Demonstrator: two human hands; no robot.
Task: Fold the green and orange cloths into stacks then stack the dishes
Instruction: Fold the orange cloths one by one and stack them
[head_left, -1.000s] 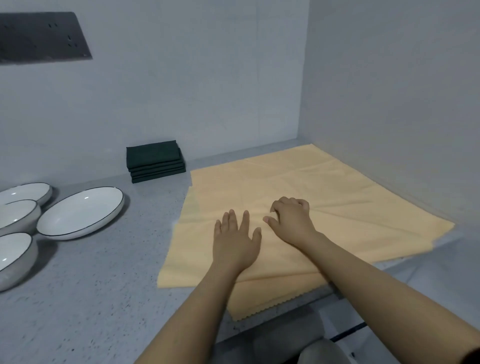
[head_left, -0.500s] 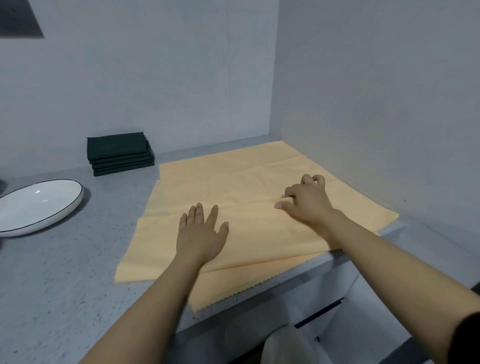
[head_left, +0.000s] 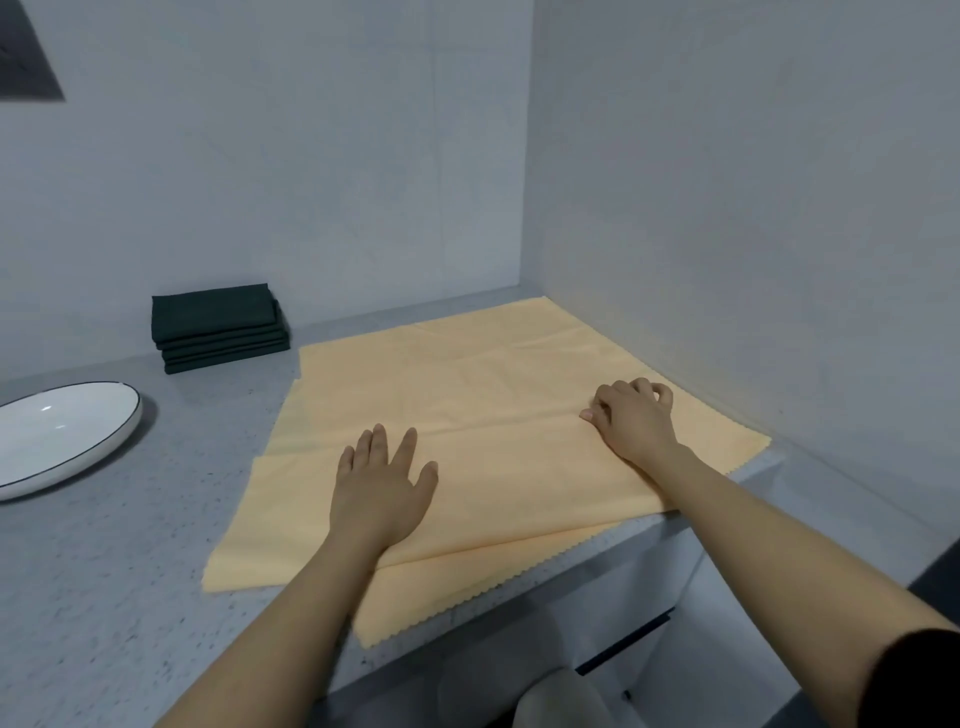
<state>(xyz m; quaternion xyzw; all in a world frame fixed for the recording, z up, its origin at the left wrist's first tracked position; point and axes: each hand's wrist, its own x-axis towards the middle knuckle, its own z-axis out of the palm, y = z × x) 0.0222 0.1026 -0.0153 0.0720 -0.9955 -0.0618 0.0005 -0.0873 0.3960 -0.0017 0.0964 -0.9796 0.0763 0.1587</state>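
The grey speckled bench (head_left: 130, 597) meets two grey walls in a corner. On it lie a large orange cloth (head_left: 493, 415) spread to the front edge, a stack of folded dark green cloths (head_left: 218, 327) near the back wall, and a white dish (head_left: 57, 436) at the left.

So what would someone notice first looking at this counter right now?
First the big orange cloth spread across the grey counter into the right corner. The left hand lies flat on it near the front edge; the right hand, fingers curled, rests on it further right. Behind sits a folded dark green cloth stack, with a white dish at left.
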